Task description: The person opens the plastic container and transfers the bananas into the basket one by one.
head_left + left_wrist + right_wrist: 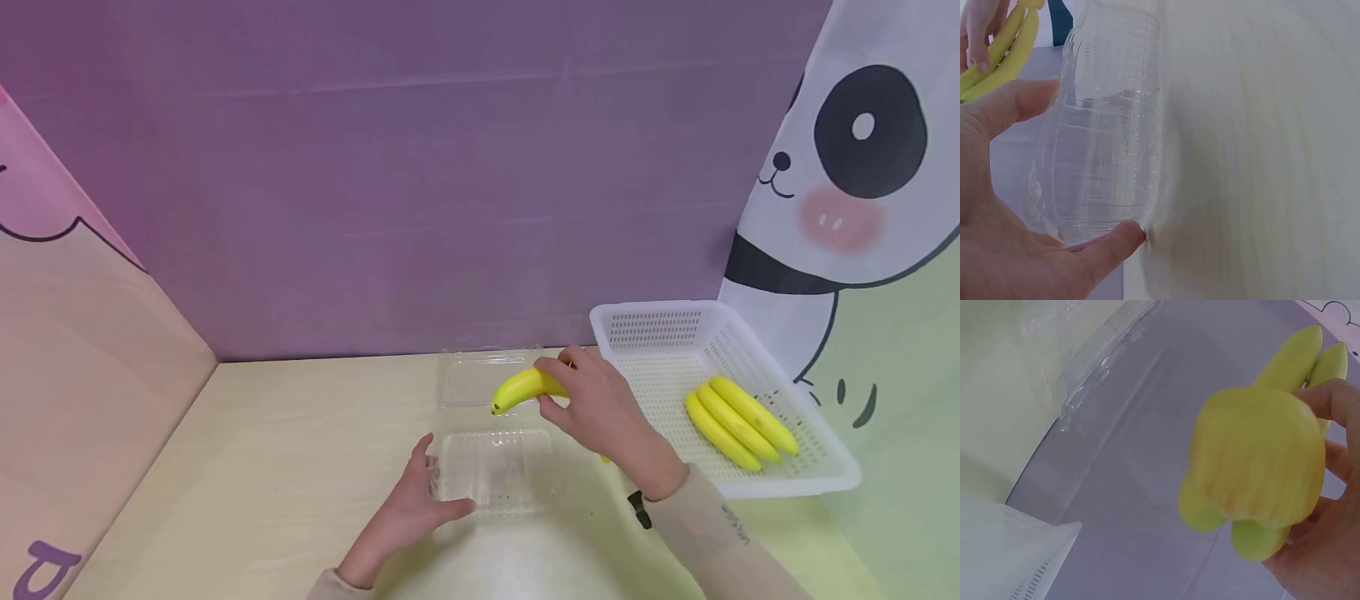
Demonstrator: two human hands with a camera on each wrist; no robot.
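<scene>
My right hand grips a bunch of yellow bananas in the air, above and right of a clear plastic clamshell box. In the right wrist view the thick crown of the bunch faces the camera, and fingers hold it from the side. The box stands with its lid folded back toward the wall. At its left end my left hand holds it, the thumb at the rim and a finger at the base corner in the left wrist view.
A white perforated plastic basket stands at the right of the light wooden table, with another bunch of bananas in it. A purple cloth wall closes off the back, and printed panels flank both sides.
</scene>
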